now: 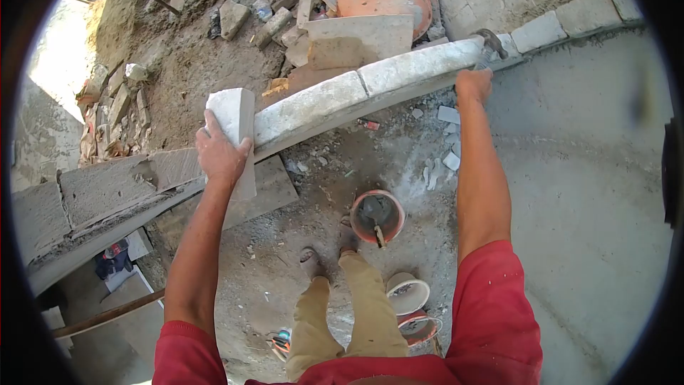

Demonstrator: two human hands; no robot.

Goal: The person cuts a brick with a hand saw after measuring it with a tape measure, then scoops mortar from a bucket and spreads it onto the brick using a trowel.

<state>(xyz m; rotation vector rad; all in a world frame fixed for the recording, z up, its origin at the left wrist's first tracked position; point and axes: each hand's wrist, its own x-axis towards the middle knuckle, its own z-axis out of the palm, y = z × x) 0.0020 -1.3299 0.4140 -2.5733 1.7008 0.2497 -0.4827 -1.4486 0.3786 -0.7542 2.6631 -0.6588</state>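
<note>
My left hand (221,155) rests on a pale stone block (239,117), thumb and fingers spread over its face. The block stands across the low wall, against the end of a row of white stones (313,108). To its left, the wall top (107,185) is bare grey masonry. At the right, my right hand (474,85) is closed round the handle of a hammer (490,43), whose head lies over the white stones near a joint.
Below the wall are a mortar bucket (399,217) with a tool in it and a white bucket (408,294). Rubble (267,28) and an orange basin (388,1) lie beyond the wall. A wooden pole (107,315) crosses the lower left.
</note>
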